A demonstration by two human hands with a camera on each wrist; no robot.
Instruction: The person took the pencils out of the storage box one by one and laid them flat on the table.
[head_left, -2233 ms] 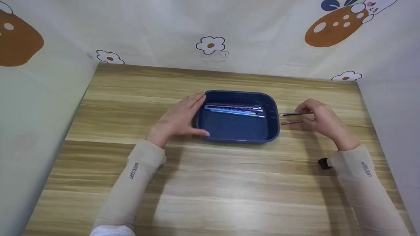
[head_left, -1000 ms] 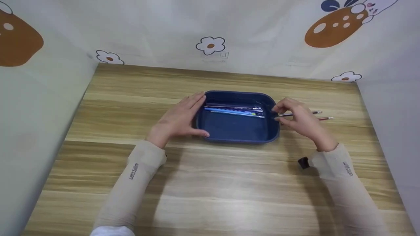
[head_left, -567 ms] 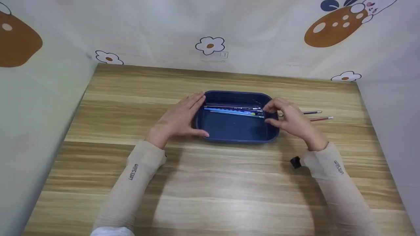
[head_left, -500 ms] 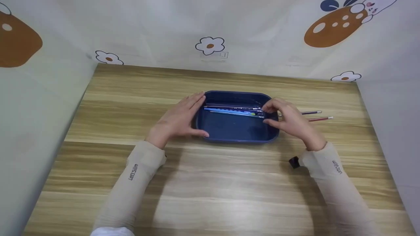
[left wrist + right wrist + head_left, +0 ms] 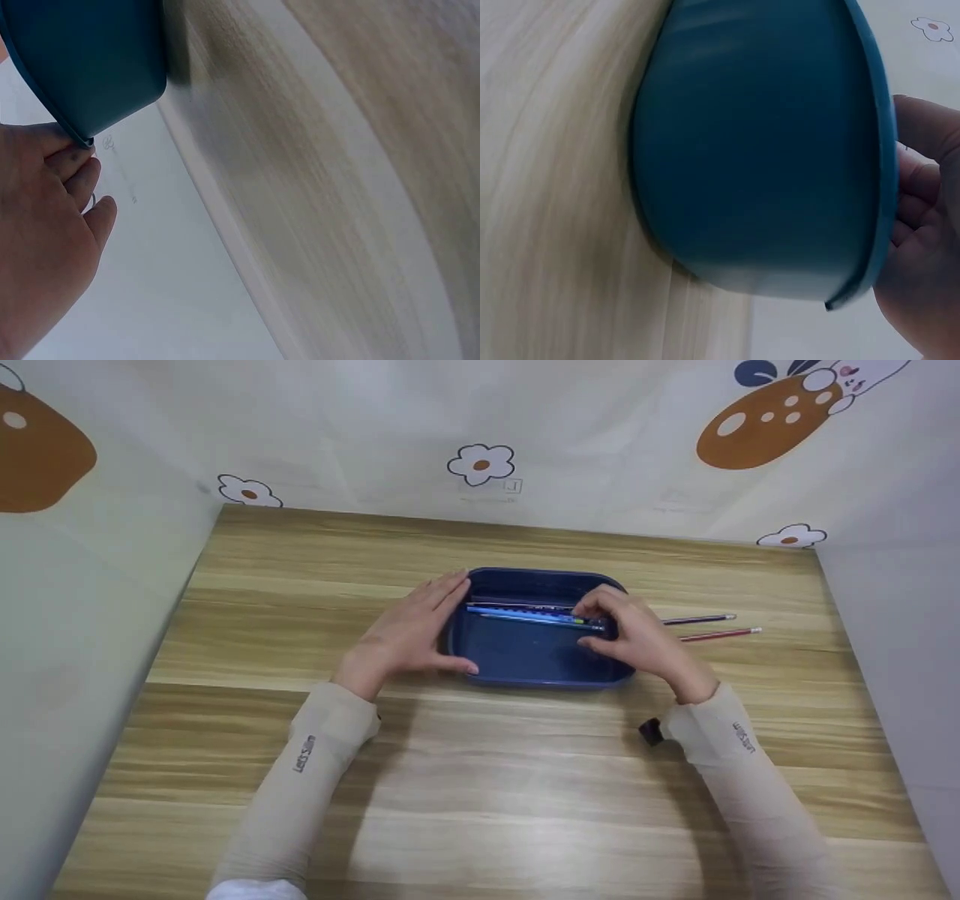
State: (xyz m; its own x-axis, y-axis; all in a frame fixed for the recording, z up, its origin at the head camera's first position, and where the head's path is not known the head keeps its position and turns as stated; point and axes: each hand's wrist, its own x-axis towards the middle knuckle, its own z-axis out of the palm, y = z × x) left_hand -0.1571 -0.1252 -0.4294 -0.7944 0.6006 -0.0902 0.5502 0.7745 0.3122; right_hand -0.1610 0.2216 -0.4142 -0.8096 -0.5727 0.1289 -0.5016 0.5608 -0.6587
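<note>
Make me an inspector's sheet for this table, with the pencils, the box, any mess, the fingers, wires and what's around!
Surface: wood-grain table, shiny toward the front.
Job's things: blue box with several pencils inside; dark pencil and red pencil outside, right of it, inner ends hidden.
Clutter: nothing seen.
Left fingers: touching the box's left end.
Right fingers: over the inside pencils' right ends, thumb and fingertips apart.
Cables: nothing seen.
Surroundings: pale wall sheet printed with flowers and orange shapes.
</note>
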